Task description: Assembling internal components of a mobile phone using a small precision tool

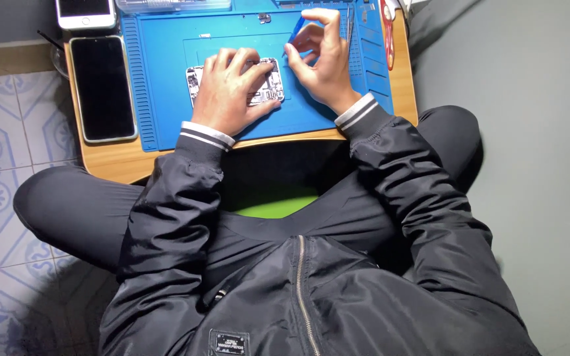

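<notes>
An opened phone body [268, 84] with its circuit parts showing lies on the blue work mat [159, 79]. My left hand [227, 89] rests flat over it and presses it down, covering most of it. My right hand [322, 56] is just to its right, fingers pinched on a thin blue pry tool [296, 28] whose lower end points toward the phone's right edge.
A detached black phone screen [102, 87] lies on the wooden table [110, 158] left of the mat. A white phone [85, 12] sits at the top left. Red-handled cutters [387, 29] and tweezers [349, 20] lie on the mat's right side. Patterned floor tiles are at left.
</notes>
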